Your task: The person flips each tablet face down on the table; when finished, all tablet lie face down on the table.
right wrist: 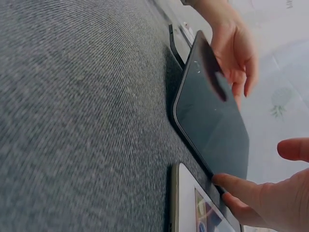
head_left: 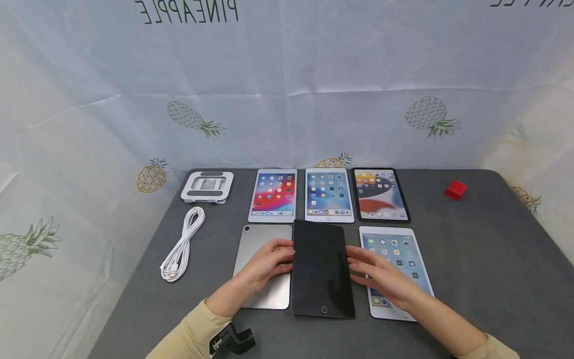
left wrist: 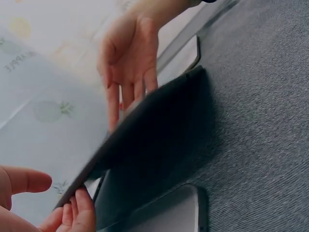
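A black tablet (head_left: 320,274) with a dark screen is tilted at the front middle of the table, its left side raised and its right edge low. My left hand (head_left: 269,264) supports its left edge with the fingertips, thumb apart from it, as the left wrist view shows. On the opposite edge the fingertips of my right hand (head_left: 381,274) touch the tablet, the thumb also held away. Beneath my left hand lies a silver tablet (head_left: 266,237), back up. A white tablet (head_left: 399,244) with a lit screen lies under my right hand.
Along the back lie two white tablets (head_left: 273,194) (head_left: 329,194) and a black-framed tablet (head_left: 381,194), all lit. At the left are a white folding stand (head_left: 207,185) and a coiled white cable (head_left: 184,244). A red clip-like object (head_left: 455,190) sits at the back right.
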`<control>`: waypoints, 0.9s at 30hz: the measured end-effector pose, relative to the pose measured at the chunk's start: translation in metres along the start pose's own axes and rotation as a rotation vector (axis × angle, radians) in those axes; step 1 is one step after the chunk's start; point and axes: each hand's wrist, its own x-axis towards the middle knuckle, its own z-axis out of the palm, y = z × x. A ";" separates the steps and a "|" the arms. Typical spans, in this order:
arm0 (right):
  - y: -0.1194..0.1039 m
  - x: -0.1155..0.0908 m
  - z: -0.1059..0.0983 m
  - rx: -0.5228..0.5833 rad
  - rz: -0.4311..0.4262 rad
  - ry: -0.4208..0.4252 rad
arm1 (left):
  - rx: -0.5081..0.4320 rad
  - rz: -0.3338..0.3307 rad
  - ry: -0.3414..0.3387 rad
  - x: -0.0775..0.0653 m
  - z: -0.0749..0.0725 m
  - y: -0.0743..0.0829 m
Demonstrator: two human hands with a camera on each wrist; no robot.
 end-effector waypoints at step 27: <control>0.000 0.021 0.033 0.116 0.024 -0.035 | 0.051 0.116 0.048 -0.012 0.004 0.028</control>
